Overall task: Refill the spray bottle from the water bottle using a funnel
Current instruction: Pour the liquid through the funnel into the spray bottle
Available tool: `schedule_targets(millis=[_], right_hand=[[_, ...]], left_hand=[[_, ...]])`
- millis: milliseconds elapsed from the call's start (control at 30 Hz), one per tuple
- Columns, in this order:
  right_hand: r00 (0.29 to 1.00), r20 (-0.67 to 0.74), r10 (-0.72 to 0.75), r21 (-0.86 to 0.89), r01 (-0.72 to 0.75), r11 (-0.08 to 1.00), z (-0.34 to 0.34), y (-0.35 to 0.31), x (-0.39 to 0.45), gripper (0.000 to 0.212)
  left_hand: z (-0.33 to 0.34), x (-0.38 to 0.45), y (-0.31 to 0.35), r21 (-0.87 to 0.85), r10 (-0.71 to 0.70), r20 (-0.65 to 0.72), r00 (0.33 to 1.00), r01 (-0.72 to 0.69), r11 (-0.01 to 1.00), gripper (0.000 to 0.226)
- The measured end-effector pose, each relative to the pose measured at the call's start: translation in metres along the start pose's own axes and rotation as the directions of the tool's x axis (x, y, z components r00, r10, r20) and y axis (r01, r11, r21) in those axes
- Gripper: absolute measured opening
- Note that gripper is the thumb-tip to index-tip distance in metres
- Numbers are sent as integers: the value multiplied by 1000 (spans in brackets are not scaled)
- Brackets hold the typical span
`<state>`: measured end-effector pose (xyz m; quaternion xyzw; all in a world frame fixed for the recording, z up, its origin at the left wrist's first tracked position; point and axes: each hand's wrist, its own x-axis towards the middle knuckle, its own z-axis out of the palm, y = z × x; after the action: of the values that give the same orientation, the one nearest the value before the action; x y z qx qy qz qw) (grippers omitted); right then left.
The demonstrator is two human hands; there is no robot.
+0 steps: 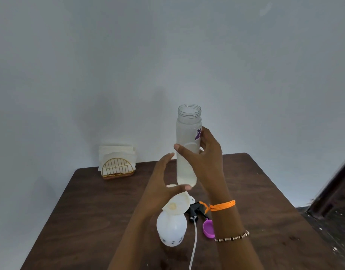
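My right hand (205,152) grips a clear, uncapped water bottle (188,133) upright in the air above the table; it holds water in its lower half. Beside the bottle's base, my left hand (163,182) is spread with fingers apart, its thumb just under the bottle, holding nothing. Below stands the white spray bottle (171,228) with a white funnel (176,205) seated tilted in its neck. The black spray head (197,209) with its long white tube (194,244) lies on the table to the right. A purple cap (208,228) lies next to it.
A gold wire napkin holder (118,166) with white napkins stands at the back left of the dark wooden table (89,211). A plain wall is behind. Dark furniture (335,191) stands at the right, past the table's edge.
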<state>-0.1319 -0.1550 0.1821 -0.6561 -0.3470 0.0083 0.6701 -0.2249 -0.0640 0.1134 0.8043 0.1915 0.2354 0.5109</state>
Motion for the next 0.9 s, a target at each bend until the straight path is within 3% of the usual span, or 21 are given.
schedule_targets(millis=[400,567,767,900], right_hand=[[996,85,22,-173,-7,985,-26,38,-23,43],[990,131,55,-227,-24,974,-36,54,-25,41],[959,238,152,-291,-79,953,-48,74,-29,40],[935,308,177,-301,-81,950,-48,79,-34,52]], left_hand=[[6,-37,-48,63,-183,101,978,178,982,105],[13,-39,-58,1,-206,59,977,207,978,108],[17,-38,-57,-40,-211,21,977,212,977,95],[19,-38,-58,-10,-206,-16,978,206,978,92]])
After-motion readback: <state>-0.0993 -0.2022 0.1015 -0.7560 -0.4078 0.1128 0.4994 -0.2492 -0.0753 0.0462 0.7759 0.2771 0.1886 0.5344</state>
